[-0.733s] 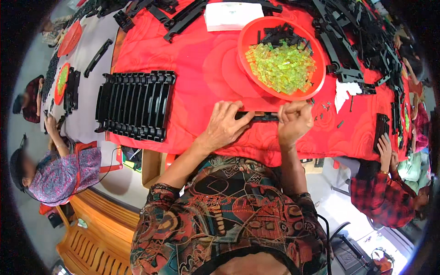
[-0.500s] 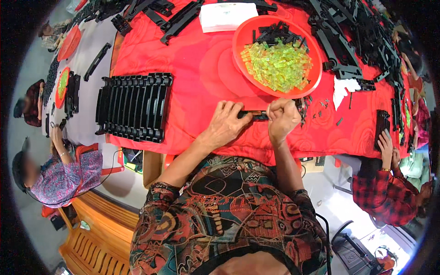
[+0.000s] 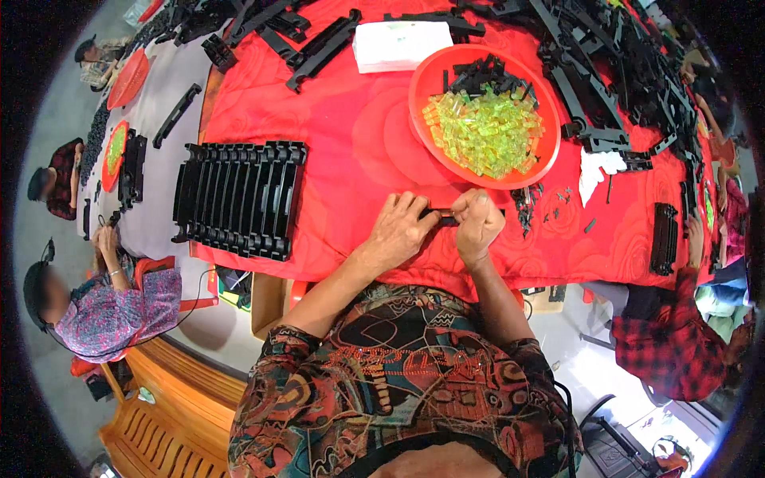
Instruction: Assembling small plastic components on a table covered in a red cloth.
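My left hand [image 3: 398,233] grips a narrow black plastic part [image 3: 446,218] between thumb and fingers, low over the red cloth. At its right end my right hand [image 3: 479,229] is curled into a fist against the same part, covering much of it. Whether a smaller piece is in those fingers I cannot make out. Beyond the hands stands a red plastic basin [image 3: 551,155] with yellow-green translucent pieces [image 3: 482,131] and small black pieces [image 3: 488,73]. Small black bits [image 3: 524,209] lie scattered just right of my right hand.
On the red-clothed table [image 3: 351,119], several long black parts [image 3: 239,199] lie in a row at left. A white tissue pack [image 3: 402,45] is at the back, a crumpled tissue [image 3: 598,171] at right. Black parts [image 3: 586,88] pile up back right. Co-workers sit on both sides.
The view has shifted slightly, so the table appears lower. My right fist has moved closer to my left hand, and less of the black part shows. The right co-worker's hand has left a black part.
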The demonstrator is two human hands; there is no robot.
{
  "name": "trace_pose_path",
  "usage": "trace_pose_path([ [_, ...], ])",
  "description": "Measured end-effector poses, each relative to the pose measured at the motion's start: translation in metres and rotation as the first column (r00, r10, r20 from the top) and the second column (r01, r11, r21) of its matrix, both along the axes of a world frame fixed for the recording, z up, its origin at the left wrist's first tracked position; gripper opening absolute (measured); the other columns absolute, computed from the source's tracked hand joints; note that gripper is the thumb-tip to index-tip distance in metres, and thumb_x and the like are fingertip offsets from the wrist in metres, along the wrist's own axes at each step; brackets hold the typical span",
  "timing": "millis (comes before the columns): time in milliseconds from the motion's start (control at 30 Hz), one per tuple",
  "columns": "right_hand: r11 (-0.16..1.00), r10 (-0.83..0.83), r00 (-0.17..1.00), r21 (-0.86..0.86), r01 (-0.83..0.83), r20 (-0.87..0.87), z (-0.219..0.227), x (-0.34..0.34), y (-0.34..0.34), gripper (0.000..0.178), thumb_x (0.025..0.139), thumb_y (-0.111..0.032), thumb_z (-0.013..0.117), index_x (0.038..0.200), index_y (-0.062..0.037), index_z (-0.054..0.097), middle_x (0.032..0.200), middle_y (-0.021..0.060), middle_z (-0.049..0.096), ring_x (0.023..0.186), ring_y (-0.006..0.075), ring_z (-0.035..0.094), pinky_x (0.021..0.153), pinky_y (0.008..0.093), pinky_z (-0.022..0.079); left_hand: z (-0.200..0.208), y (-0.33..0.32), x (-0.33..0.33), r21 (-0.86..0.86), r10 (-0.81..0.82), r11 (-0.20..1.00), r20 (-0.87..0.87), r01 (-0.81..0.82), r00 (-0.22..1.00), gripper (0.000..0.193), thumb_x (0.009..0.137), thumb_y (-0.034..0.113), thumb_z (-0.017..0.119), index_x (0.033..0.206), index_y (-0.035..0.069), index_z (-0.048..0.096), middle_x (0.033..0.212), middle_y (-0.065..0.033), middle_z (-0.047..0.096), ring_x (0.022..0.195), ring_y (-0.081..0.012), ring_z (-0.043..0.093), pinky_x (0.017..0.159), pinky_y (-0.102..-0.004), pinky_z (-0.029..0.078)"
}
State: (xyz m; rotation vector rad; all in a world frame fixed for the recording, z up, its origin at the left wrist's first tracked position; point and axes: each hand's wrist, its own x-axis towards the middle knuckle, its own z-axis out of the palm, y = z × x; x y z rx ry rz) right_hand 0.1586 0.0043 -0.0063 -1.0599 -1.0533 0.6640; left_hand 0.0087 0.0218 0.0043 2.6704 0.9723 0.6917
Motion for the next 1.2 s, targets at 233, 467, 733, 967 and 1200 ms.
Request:
trace_pose_path([
  [233,1.000,0.013,0.998,-0.008,-0.013,0.068,0.020,-0.004,-0.010,0.041,0.097,-0.023,0.039,0.068,-0.0001,0.054,0.059,0.0016,0.050,0.049,0.0057,0.038,0.044,0.0223,0.029,0.003,-0.002,-0.001,0.002,-0.009,1.000,0.004,0.009,1.000,0.027,0.072,0.013,0.065,0.098,0.009,0.064,0.095,-0.0072,0.052,0.087,-0.0254,0.049,0.072,-0.0378,0.039],
  [467,0.902,0.129,0.835,0.286,-0.322,0.534,0.049,-0.024,-0.042,0.008,0.076,-0.004,0.059,0.069,-0.0023,0.056,0.062,0.0086,0.054,0.051,0.0220,0.054,0.047,0.0317,0.041,0.011,-0.002,-0.003,-0.088,-0.035,0.996,-0.074,0.029,0.997,0.033,0.073,0.012,0.066,0.106,0.009,0.062,0.102,-0.0096,0.051,0.094,-0.0291,0.049,0.079,-0.0394,0.041],
  [733,0.943,0.130,0.704,0.133,-0.306,0.698,0.009,-0.026,-0.050,0.017,0.071,-0.005,0.067,0.064,-0.0066,0.052,0.061,0.0069,0.053,0.051,0.0223,0.056,0.047,0.0329,0.045,0.029,0.014,-0.007,-0.045,-0.016,0.999,0.270,0.029,0.963,0.020,0.072,0.007,0.070,0.091,0.005,0.065,0.094,-0.0113,0.059,0.087,-0.0289,0.056,0.076,-0.0388,0.046],
  [967,0.922,0.098,0.709,0.205,-0.329,0.699,0.004,-0.023,-0.046,0.021,0.072,-0.010,0.068,0.064,-0.0072,0.049,0.057,0.0060,0.048,0.049,0.0223,0.053,0.046,0.0342,0.045,0.060,0.084,0.006,0.231,0.030,0.971,0.151,-0.065,0.988,0.013,0.074,0.006,0.066,0.087,0.003,0.064,0.089,-0.0113,0.060,0.083,-0.0275,0.057,0.073,-0.0382,0.046],
  [1200,0.921,0.104,0.701,0.198,-0.336,0.705,0.000,-0.022,-0.045,0.026,0.074,-0.012,0.068,0.062,-0.0077,0.045,0.057,0.0059,0.045,0.049,0.0219,0.052,0.046,0.0342,0.044,0.066,0.176,0.063,0.501,0.020,0.861,-0.213,0.092,0.977,0.016,0.071,0.008,0.061,0.086,0.006,0.064,0.088,-0.0093,0.054,0.087,-0.0262,0.051,0.076,-0.0380,0.043],
])
